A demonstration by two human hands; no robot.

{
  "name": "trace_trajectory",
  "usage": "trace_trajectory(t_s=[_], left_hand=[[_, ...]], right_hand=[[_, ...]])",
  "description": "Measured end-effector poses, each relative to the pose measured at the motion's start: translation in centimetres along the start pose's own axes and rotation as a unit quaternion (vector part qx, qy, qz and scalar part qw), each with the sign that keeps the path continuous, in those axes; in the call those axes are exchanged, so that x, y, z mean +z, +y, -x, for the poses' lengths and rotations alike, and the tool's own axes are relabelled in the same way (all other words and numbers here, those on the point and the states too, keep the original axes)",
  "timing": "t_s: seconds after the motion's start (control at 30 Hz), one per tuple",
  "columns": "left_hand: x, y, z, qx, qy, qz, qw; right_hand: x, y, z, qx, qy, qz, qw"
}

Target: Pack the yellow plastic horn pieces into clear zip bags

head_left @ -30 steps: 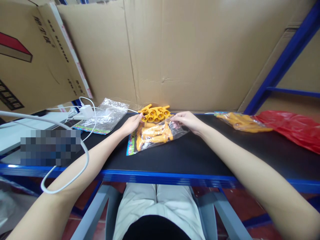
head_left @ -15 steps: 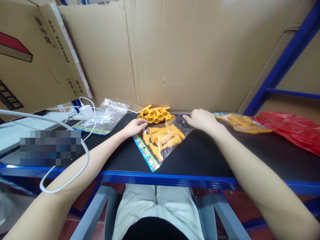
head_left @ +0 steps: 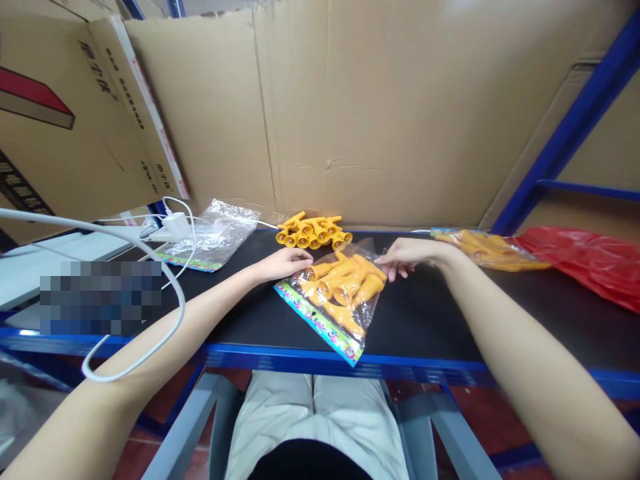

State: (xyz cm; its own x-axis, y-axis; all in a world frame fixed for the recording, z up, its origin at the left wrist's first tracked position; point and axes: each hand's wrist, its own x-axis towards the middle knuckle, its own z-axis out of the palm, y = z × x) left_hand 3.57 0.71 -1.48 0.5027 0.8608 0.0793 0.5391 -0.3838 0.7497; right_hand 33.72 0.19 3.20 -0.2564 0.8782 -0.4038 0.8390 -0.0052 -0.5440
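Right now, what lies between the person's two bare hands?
In the head view, a clear plastic bag with a colourful header, holding yellow trumpet-shaped pieces, lies between left hand and right hand.

I watch through one camera, worn on the head of the person seated at the black table [head_left: 420, 327]. It sits above the table's near side and looks forward and down across the top. The pale trousers [head_left: 320, 433] show this side of the table, at the foot of my view; the cardboard sheet [head_left: 400, 113] standing behind the table fills the upper part. My centre falls by the table's far edge. I am near enough to see the left hand [head_left: 283, 265] and right hand [head_left: 413, 255] plainly over the table, which runs out of frame both ways.
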Motion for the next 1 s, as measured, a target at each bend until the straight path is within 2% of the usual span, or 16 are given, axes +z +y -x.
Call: trace_trajectory(t_s=[0.13, 0.23, 0.33, 0.43, 0.6, 0.77, 0.9, 1.0], left_hand=[[-0.4, 1.6, -1.0, -0.018, -0.071, 0.039, 0.997], [0.3, 2.1, -2.8, -0.048, -0.058, 0.104, 0.992], [1.8, 2.3, -4.9, -0.084, -0.019, 0.181, 0.980], [3.3, 2.7, -6.6, -0.112, -0.004, 0.246, 0.963], [4.5, 3.9, -7.9, -0.160, -0.003, 0.313, 0.936], [5.1, 5.1, -8.1, -0.168, -0.014, 0.360, 0.918], [5.5, 5.0, -8.6, -0.132, 0.001, 0.339, 0.932], [5.4, 4.6, -8.8, -0.100, 0.063, 0.299, 0.947]], right_hand=[[-0.2, 0.3, 0.0, 0.016, 0.058, -0.049, 0.997], [-0.6, 0.9, 0.0, 0.026, 0.114, -0.111, 0.987], [-1.0, 1.4, -0.1, 0.014, 0.183, -0.168, 0.969], [-1.3, 1.9, -0.3, -0.002, 0.227, -0.226, 0.947], [-1.8, 2.5, -0.5, -0.020, 0.224, -0.297, 0.928], [-2.2, 2.4, -0.1, -0.047, 0.204, -0.325, 0.922], [-2.1, 1.8, 0.3, -0.074, 0.202, -0.367, 0.905], [-1.8, 1.5, 0.2, -0.106, 0.197, -0.403, 0.887]])
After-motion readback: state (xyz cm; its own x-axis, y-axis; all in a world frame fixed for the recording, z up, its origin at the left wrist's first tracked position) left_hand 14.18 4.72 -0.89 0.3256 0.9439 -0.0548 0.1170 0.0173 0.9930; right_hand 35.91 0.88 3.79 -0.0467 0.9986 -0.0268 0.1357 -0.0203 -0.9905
